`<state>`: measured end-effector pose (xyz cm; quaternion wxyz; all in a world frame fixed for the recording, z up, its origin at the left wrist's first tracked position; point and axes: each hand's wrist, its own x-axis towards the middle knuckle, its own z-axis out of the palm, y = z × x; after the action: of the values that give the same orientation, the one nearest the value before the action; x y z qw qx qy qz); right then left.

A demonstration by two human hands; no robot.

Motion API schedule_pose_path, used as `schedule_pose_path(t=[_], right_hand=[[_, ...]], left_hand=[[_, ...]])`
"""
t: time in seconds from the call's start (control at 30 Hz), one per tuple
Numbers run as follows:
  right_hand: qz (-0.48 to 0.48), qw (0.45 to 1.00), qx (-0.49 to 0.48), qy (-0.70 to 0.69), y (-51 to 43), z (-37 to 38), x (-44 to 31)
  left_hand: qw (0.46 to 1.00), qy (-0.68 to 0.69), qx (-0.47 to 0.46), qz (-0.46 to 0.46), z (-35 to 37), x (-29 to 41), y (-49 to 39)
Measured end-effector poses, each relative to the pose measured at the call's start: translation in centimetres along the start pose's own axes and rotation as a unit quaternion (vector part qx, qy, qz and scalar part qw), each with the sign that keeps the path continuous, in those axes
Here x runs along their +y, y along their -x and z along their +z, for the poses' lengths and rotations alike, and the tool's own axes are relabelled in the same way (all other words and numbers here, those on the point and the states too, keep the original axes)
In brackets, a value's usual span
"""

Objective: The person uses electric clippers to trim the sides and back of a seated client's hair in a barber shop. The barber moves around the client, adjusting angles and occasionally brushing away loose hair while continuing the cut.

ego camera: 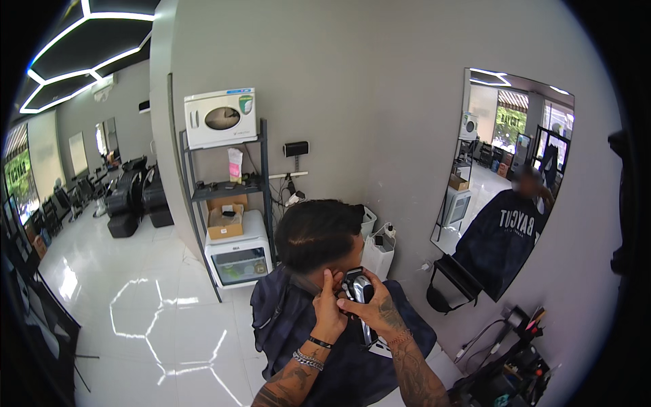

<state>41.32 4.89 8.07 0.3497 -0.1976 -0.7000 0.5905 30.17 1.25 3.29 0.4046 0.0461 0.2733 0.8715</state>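
Before me a seated person with short dark hair (318,231) wears a dark barber's cape (407,315). My right hand (376,305) is closed around a hair clipper (362,290) with a shiny metal body, its head up against the side of the person's head by the ear. My left hand (329,313) is at the ear, fingers raised and touching the skin there, close beside the clipper. Whether those fingers pinch the ear is hidden by the hand itself. Part of a white object (380,348) shows below the clipper, over the cape.
A metal shelf rack (226,192) at left carries a white towel warmer (221,118), an open cardboard box (225,224) and a white glass-door cabinet (241,264). A tall mirror (488,203) hangs at right, above a black ledge (452,280). A tool trolley (513,371) stands lower right.
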Motion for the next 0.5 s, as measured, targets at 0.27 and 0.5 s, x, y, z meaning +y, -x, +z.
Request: schedule_pose_path(t=[0.27,0.5], right_hand=[[-0.024,0.996,0.022,0.085,-2.4,0.2,2.1],[-0.027,0.992,0.027,0.122,-3.1,0.0,2.8]], left_hand=[[0.997,0.014,-0.078,-0.014,-4.1,-2.8,-3.8],[0.995,0.043,-0.078,-0.036,-4.4,-3.5,-4.5]])
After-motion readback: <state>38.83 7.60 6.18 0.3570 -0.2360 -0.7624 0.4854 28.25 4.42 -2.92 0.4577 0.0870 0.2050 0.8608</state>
